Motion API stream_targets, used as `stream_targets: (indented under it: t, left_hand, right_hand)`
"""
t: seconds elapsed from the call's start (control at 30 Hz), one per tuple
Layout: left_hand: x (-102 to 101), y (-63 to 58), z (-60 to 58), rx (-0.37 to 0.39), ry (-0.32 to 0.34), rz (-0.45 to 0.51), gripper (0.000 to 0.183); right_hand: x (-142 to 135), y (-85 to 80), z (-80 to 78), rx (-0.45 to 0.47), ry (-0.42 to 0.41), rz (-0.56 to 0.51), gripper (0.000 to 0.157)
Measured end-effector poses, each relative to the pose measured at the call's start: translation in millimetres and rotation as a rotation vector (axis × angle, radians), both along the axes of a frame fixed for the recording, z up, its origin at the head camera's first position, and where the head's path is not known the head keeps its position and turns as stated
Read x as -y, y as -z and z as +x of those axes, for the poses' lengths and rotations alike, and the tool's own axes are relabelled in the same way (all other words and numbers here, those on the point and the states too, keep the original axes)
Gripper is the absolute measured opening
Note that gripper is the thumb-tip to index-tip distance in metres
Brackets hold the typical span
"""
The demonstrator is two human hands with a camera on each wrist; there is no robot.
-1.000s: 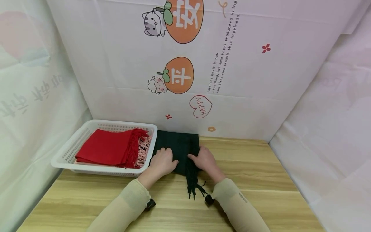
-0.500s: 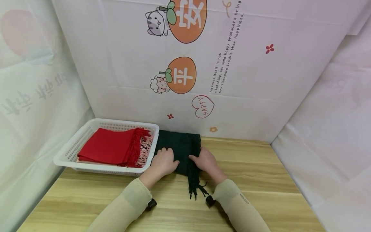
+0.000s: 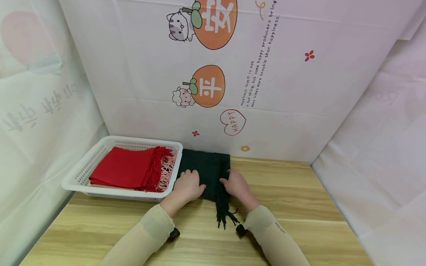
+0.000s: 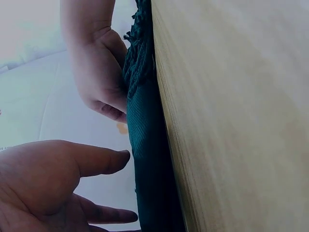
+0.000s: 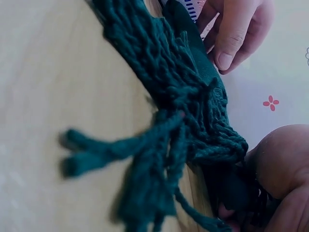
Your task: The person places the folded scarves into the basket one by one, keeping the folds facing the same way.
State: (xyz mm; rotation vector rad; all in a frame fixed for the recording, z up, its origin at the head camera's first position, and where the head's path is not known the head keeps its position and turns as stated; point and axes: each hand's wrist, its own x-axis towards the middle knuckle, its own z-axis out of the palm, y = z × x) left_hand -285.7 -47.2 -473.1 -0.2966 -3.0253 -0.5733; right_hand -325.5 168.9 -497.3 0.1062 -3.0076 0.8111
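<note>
A folded dark green scarf (image 3: 208,168) lies on the table against the back wall, its fringe (image 3: 222,208) hanging toward the front. My left hand (image 3: 188,186) rests on its left part; in the left wrist view the thumb and fingers (image 4: 108,214) of this hand are fairly straight, fingertips at the fabric. At the right edge, my right hand (image 3: 237,183) holds the scarf, thumb on the top side. In the right wrist view a fingertip (image 5: 227,211) shows under the dark fabric, beside the braided tassels (image 5: 149,179). Most of the right fingers are hidden.
A white perforated plastic basket (image 3: 66,183) stands left of the green scarf, close against it. Inside lie a folded red scarf (image 3: 121,168) and something pale pink with fringe (image 3: 165,173). Printed white sheeting (image 3: 283,122) walls the wooden table (image 3: 283,184) at the back and sides.
The head view has shifted slightly since the first frame. My right thumb has slid a little to the right on the green scarf. The left hand stays in place.
</note>
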Motion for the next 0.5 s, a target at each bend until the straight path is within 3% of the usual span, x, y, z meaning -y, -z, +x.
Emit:
stream_targets:
  t: [0.5]
  left_hand:
    - [3, 3.4, 0.5, 0.000, -0.013, 0.006, 0.058]
  right_hand:
    - [-11, -6.5, -1.1, 0.058, -0.012, 0.022, 0.059]
